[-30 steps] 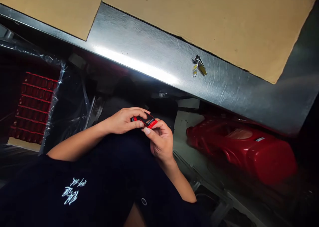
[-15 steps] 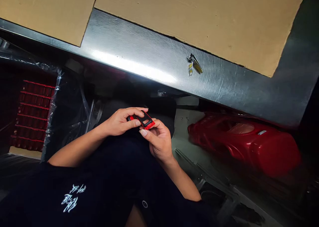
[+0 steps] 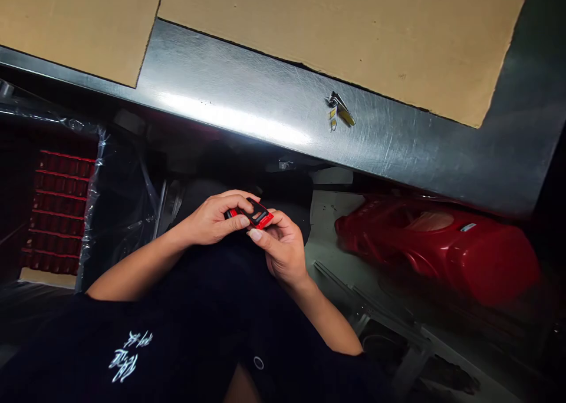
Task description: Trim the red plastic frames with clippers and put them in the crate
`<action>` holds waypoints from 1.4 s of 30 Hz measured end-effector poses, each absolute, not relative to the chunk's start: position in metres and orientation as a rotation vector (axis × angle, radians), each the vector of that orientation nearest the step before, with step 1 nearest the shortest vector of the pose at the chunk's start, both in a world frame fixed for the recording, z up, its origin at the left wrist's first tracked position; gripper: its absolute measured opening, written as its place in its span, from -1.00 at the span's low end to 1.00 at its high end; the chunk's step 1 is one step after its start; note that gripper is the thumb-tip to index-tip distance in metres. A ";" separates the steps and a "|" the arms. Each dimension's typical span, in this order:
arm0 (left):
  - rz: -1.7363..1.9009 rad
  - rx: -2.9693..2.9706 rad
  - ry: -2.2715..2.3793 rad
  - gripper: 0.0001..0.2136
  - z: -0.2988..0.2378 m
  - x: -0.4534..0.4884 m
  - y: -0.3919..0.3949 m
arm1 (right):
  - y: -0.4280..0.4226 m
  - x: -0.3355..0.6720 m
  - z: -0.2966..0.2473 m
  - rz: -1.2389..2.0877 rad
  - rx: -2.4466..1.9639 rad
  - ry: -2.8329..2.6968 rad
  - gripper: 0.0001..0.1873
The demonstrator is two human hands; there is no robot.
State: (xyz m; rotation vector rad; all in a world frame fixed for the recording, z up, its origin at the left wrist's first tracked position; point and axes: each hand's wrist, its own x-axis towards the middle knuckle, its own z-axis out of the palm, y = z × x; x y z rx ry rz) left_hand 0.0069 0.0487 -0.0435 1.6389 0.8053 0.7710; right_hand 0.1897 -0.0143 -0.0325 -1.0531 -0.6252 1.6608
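A small red and black plastic part [image 3: 263,221] with a rectangular opening is held between my two hands, in front of my chest. My left hand [image 3: 220,215] grips its left end, thumb below and fingers over the top. At the right end, my right hand [image 3: 283,244] pinches the red edge between thumb and fingers. Both hands are closed on the part, and the fingers hide much of it. Beyond the hands, a nail clipper [image 3: 341,112] lies on the metal table [image 3: 221,85].
Cardboard sheets [image 3: 309,26] cover the table's far side. Below its edge on the right is a large glossy red plastic shell [image 3: 442,244]. To the left, a plastic-lined box holds rows of red parts [image 3: 59,211].
The view has shifted slightly. Both hands keep hold of the red and black part, which looks tilted a little differently.
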 end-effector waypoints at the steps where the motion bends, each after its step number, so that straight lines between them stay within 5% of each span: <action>1: 0.755 1.654 0.812 -0.79 -0.042 0.007 0.049 | -0.014 0.190 -0.033 1.661 -1.049 -0.618 -0.83; 42: 0.683 1.910 0.956 -0.87 -0.027 0.005 0.039 | -0.011 0.196 -0.027 1.766 -1.041 -0.550 -0.80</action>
